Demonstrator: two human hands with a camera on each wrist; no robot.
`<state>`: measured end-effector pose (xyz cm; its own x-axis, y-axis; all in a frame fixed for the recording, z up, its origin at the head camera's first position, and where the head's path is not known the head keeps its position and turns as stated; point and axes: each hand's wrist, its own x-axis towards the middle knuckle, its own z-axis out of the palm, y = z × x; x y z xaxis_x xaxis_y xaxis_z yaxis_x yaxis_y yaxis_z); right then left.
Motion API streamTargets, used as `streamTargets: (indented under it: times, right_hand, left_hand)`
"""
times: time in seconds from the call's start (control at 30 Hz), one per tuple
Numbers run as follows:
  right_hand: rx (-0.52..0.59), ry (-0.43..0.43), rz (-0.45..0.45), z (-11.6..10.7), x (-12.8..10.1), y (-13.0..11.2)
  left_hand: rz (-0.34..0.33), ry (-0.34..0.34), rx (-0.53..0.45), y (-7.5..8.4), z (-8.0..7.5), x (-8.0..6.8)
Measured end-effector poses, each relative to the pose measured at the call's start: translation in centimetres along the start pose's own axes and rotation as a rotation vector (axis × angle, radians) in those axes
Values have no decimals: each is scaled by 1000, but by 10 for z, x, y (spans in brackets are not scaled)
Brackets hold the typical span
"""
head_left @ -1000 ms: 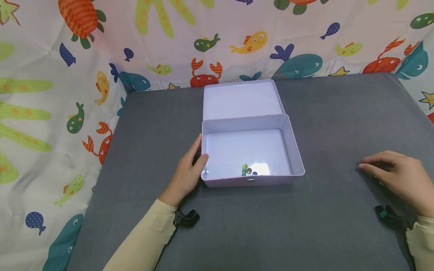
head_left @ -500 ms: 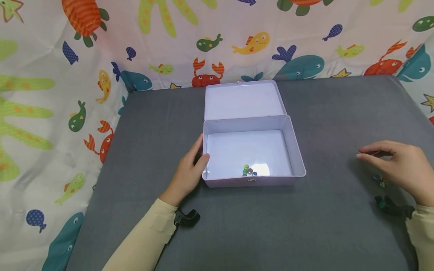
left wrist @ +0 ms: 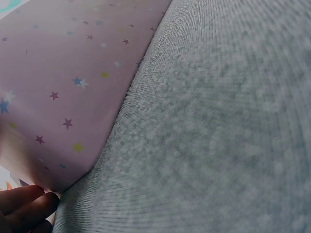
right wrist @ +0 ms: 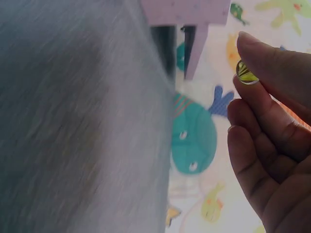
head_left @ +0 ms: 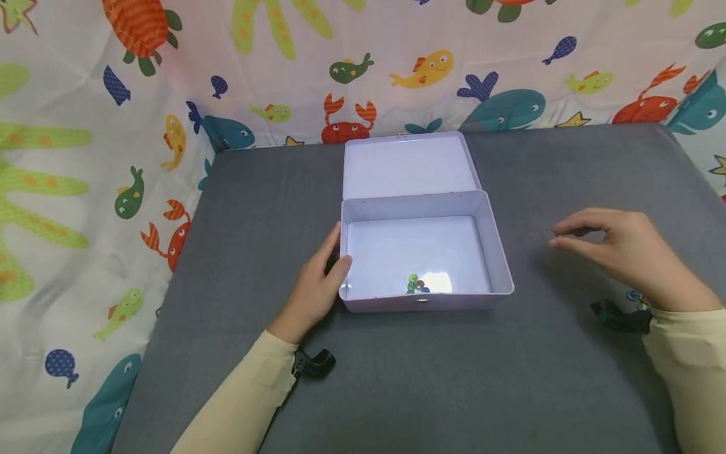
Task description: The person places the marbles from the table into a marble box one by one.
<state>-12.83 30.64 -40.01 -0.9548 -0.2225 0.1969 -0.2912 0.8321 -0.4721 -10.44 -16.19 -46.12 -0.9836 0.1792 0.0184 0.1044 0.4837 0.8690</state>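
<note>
I am watching a small yellow-green marble (right wrist: 247, 73) being pinched between the thumb and fingertips of the right hand (head_left: 621, 252), which is hovering above the grey counter (head_left: 397, 378) to the right of the box (head_left: 425, 302), well apart from it. The box is a pale lilac tin with its lid (head_left: 409, 165) lying flat open behind it, and I am seeing a little cluster of marbles (head_left: 416, 284) sitting inside against the front wall, near the middle. The left hand (head_left: 315, 289) is pressing against the box's left front corner, thumb resting over the rim and fingers lying along the outer wall; the left wrist view is showing the tin's star-printed side (left wrist: 58, 97) meeting the counter, with fingertips (left wrist: 29, 204) touching it at the bottom. A few more loose marbles (head_left: 636, 296) are lying on the counter to the right of the box, just behind the right wrist, partly hidden by the wrist-camera strap (head_left: 618, 316). Both arms are wearing cream sleeves (head_left: 238, 403). Behind the box, a sea-creature curtain (head_left: 397, 69) is hanging along the counter's far and left edges.
</note>
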Motion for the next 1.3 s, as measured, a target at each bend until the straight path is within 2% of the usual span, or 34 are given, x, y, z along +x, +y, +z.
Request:
streamTargets:
  times: [0.33,0.6,1.03,1.3]
  right_hand:
    - [124,-29,-97,9,28,-36]
    - [167,-48,-147,19,46,-56]
    - [231,-133,-195,36,66,-81]
    - [209,-183,-128,27,79,-98]
  left_hand:
    - [3,8,-5,-4,-1,0]
    - [1,3,7,-5,-1,2]
    - [-5,-5,8,-3,-2,3]
    - [9,-7,0,-4,-3,3]
